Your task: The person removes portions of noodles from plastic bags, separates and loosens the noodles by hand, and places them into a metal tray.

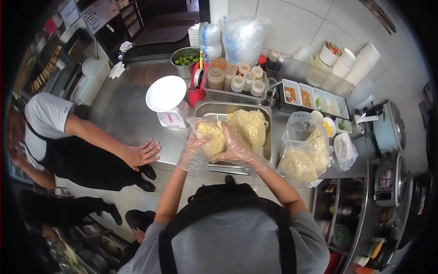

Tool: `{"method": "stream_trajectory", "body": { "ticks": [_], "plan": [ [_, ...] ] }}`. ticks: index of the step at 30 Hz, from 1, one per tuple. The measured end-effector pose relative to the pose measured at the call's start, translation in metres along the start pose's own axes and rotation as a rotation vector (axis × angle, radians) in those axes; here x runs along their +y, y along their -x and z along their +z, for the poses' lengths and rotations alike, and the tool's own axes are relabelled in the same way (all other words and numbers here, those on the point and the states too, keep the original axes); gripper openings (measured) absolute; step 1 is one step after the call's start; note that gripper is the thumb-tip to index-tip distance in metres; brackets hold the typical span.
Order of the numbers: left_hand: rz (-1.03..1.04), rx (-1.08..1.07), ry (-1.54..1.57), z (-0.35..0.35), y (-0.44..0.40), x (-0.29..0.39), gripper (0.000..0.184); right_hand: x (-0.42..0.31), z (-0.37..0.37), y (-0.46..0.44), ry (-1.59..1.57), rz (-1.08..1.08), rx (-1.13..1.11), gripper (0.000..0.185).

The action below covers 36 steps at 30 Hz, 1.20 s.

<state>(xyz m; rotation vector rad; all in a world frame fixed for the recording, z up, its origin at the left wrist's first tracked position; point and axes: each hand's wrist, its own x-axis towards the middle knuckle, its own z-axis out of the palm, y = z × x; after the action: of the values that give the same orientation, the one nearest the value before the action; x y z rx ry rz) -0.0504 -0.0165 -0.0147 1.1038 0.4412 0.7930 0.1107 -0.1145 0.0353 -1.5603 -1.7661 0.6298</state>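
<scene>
Both of my hands wear clear plastic gloves. My left hand [195,145] and my right hand [237,147] hold a clump of pale yellow noodles [212,135] between them, over the left part of a steel tray [268,157]. More noodles [249,125] lie in the tray's right part, just beyond my right hand. Beyond my left hand stands a white kitchen scale [172,117] with a round white pan. To the right of the tray, clear plastic bags [305,157] contain more noodles.
A basket of sauce bottles [233,96] sits behind the tray, beside a steel pot of green limes [185,61]. Topping containers [315,98] stand at the right. A co-worker's hand [142,154] reaches over the counter edge at the left. Other people are at lower left.
</scene>
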Motion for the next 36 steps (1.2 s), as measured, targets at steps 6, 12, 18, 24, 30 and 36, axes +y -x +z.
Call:
{"method": "stream_trajectory", "body": {
  "ticks": [6,12,18,24,30,36],
  "plan": [
    [0.048,0.150,-0.057,0.020,0.005,0.014,0.040,0.008,0.009,-0.018,-0.051,0.029,0.067,0.098],
    [0.048,0.353,-0.331,0.004,-0.008,0.006,0.031,-0.008,0.001,-0.025,0.059,0.169,-0.049,0.095],
    [0.173,0.304,-0.279,-0.021,-0.020,-0.001,0.037,0.007,0.025,-0.027,-0.011,0.136,0.110,0.103],
    [0.129,0.082,-0.012,-0.023,-0.016,-0.019,0.049,-0.004,0.033,0.001,0.117,0.046,0.233,0.111],
    [0.039,0.316,-0.063,-0.026,-0.018,-0.024,0.049,0.005,0.032,-0.006,-0.033,0.103,0.166,0.098],
    [-0.024,0.499,-0.534,0.018,-0.009,0.017,0.048,0.003,0.020,-0.001,-0.076,0.118,0.145,0.084]
  ]
}}
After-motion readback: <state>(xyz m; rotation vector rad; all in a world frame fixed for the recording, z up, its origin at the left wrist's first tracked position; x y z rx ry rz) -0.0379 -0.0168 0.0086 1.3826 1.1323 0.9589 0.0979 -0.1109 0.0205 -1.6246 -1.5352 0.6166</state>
